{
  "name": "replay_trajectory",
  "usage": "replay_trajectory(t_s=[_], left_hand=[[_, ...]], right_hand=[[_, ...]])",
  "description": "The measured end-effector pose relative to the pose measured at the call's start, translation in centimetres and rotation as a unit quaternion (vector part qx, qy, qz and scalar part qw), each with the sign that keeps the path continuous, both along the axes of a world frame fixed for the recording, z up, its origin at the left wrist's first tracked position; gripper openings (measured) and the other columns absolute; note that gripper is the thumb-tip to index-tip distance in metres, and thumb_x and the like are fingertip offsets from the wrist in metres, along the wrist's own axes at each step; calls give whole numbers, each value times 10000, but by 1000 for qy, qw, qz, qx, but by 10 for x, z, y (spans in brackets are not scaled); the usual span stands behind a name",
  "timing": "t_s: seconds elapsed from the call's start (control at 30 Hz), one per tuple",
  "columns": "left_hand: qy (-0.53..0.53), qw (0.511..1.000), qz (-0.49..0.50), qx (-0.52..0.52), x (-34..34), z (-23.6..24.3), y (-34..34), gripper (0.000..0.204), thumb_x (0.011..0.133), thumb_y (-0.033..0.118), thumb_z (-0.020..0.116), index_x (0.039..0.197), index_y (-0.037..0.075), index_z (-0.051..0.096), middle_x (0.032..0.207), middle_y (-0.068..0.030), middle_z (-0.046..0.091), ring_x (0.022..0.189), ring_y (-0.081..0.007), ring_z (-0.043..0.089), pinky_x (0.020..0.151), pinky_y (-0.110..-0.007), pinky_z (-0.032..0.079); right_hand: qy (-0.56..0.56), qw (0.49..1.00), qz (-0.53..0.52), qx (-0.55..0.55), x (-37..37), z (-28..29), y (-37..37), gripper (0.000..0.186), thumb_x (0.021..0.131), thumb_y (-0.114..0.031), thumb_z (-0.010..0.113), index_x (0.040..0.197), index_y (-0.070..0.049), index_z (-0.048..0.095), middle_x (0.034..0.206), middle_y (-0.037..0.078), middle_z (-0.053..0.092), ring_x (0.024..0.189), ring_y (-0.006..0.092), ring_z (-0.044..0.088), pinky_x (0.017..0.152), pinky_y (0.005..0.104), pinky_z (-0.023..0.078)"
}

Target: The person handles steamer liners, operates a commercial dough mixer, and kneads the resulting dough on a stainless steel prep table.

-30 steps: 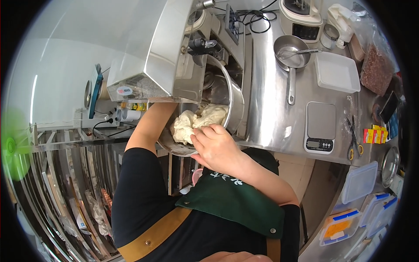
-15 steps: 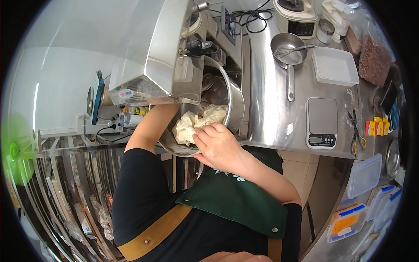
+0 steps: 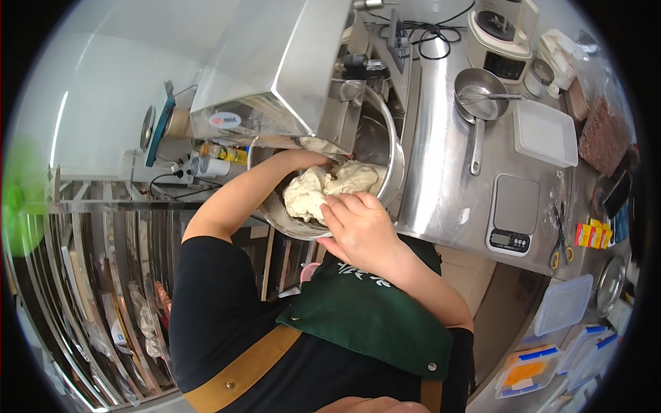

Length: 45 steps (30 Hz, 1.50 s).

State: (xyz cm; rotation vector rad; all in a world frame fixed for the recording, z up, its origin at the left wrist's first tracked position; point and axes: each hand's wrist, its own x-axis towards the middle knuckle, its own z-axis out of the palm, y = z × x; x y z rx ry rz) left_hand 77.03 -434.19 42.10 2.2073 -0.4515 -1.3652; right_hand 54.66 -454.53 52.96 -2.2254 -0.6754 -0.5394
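Note:
A large lump of pale, sticky dough [image 3: 308, 195] lies in a steel mixer bowl [image 3: 394, 167], under the housing of a stand mixer [image 3: 275, 72]. My right hand [image 3: 363, 230] reaches over the near rim, its fingers curled onto the dough's near side. Its thumb stays low by the rim. From the left, my left hand [image 3: 313, 160] goes in behind the dough at the far side of the bowl; its fingers are hidden by the dough and the mixer's guard.
On the steel counter [image 3: 441, 199] to the right are a saucepan [image 3: 476, 134] with a whisk [image 3: 492, 98], a white tub [image 3: 545, 134], a digital scale [image 3: 516, 206] and scissors [image 3: 561, 241]. Lidded plastic boxes [image 3: 527, 372] sit lower right. A metal rack [image 3: 103, 296] stands at left.
The view has shifted, moving the bowl and counter rightward in it. More of my left hand shows behind the dough. My right hand remains at the dough's near side.

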Motion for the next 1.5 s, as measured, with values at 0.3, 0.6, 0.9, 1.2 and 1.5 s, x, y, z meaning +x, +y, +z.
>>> replay_trajectory(t_s=[0.3, 0.6, 0.9, 1.2, 1.5], left_hand=[[-142, 973, -137, 117, -43, 81, -28, 374, 828, 363, 480, 979, 36, 583, 956, -104, 613, 910, -224, 556, 803, -303, 410], [235, 950, 167, -119, -76, 125, 6, 675, 868, 551, 271, 1272, 13, 326, 1188, -103, 476, 1066, -146, 468, 901, -271, 373], [-210, 956, -200, 52, -105, 121, -4, 1048, 514, 452, 742, 1280, -49, 231, 1273, -235, 320, 1124, -360, 366, 979, -350, 287], [-224, 946, -194, 134, -103, 121, -18, 1011, 526, 309, 759, 1309, 24, 187, 1201, -200, 343, 1081, -372, 409, 838, -422, 423], [25, 992, -64, 110, -39, 116, 5, 986, 656, 564, 633, 1311, -42, 215, 1222, -239, 409, 1182, -317, 358, 917, -361, 363]], right_hand=[[-7, 999, 24, -27, 2, 8, 4, 428, 644, -273, 658, 952, 15, 585, 989, 108, 575, 908, 217, 511, 807, 340, 374], [109, 985, 128, -43, 24, 31, -21, 350, 747, -317, 603, 911, -10, 567, 869, 146, 588, 785, 287, 560, 711, 369, 434], [382, 803, 253, -380, 129, 11, 4, 788, 535, -576, 690, 905, 103, 538, 886, 225, 575, 867, 321, 563, 765, 369, 439], [314, 814, 138, -469, 115, 14, 16, 972, 482, -540, 733, 1109, 122, 397, 1030, 257, 522, 980, 340, 519, 826, 377, 424], [260, 933, 139, -207, 152, -17, 7, 827, 620, -581, 603, 1120, 57, 442, 1081, 224, 516, 1017, 336, 496, 881, 371, 383]])
